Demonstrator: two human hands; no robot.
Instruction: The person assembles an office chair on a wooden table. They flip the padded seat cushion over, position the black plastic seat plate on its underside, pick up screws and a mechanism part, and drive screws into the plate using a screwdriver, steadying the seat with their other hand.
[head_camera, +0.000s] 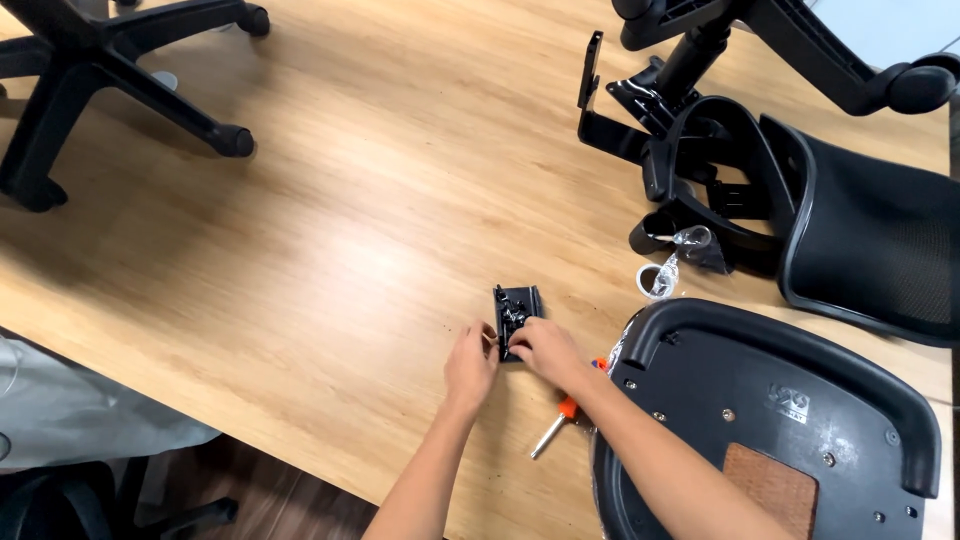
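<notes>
Head view: the small black tray of screws (518, 312) is partly covered by both hands, so what's in it is hard to make out, just shiny little bits. It sits near the counter's (330, 230) front edge, right of middle. Left hand (470, 365) has its fingers curled at the tray's left side, touching it. Right hand (545, 350) is curled over the tray's lower end; can't tell if it's pinching anything. An orange-handled screwdriver (560, 415) is half hidden under the right forearm, beside the upturned seat base (800, 400), which is cut off at the bottom.
</notes>
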